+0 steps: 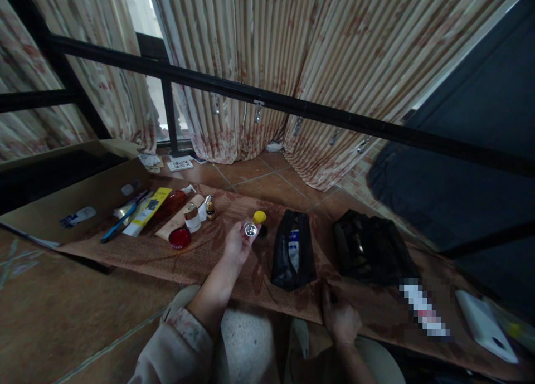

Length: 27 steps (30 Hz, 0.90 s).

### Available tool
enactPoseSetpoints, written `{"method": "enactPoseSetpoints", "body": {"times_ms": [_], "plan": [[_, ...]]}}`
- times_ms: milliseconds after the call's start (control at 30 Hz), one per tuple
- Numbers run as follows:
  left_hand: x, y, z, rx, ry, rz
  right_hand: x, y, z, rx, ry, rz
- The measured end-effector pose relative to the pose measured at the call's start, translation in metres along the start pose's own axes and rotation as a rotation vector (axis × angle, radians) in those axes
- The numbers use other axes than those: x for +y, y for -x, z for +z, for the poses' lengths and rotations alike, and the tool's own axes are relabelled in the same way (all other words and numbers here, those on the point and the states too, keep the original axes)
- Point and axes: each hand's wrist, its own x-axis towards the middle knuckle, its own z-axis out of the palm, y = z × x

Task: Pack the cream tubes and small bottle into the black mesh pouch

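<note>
My left hand [237,244] holds a small round silver-topped container [250,229] in its fingertips, above the table. Just beyond it sits a yellow-topped item [259,217] with a dark lower part. To the right of that stands an open black mesh pouch [293,256], with a blue and white packet [293,243] inside. My right hand [341,318] rests at the table's front edge, its fingers loosely bent, apart and partly in shadow; I see nothing in it. A second black pouch [371,247] lies beyond this hand.
Left on the cloth-covered table [225,278] are a red round jar [179,238], a white jar [193,219], a yellow-and-white box [148,211], a blue toothbrush-like item [120,226] and a pump bottle [173,201]. A cardboard box [104,200] stands at far left, a white object [485,324] at right.
</note>
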Motion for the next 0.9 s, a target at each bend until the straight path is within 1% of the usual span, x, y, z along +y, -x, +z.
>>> {"method": "enactPoseSetpoints", "body": {"times_ms": [133,333,567,767,900], "plan": [[-0.0014,-0.0003,-0.0007,0.000,0.010,0.026,0.0006,-0.0001,0.0001,-0.001,0.012,-0.001],[-0.0036,-0.0038,-0.0012,0.037,-0.050,0.063,0.0004,0.0006,-0.0003,-0.002,0.021,-0.003],[-0.0021,-0.0017,-0.0003,0.097,-0.125,0.057,0.0002,0.0007,-0.0009,-0.015,0.008,0.002],[0.0003,-0.0004,-0.0009,0.032,-0.168,0.046,-0.0011,0.0015,-0.0020,0.005,-0.002,0.004],[0.0001,0.0015,-0.0010,0.000,-0.156,0.042,-0.0015,0.0018,-0.0033,-0.012,0.006,0.006]]}}
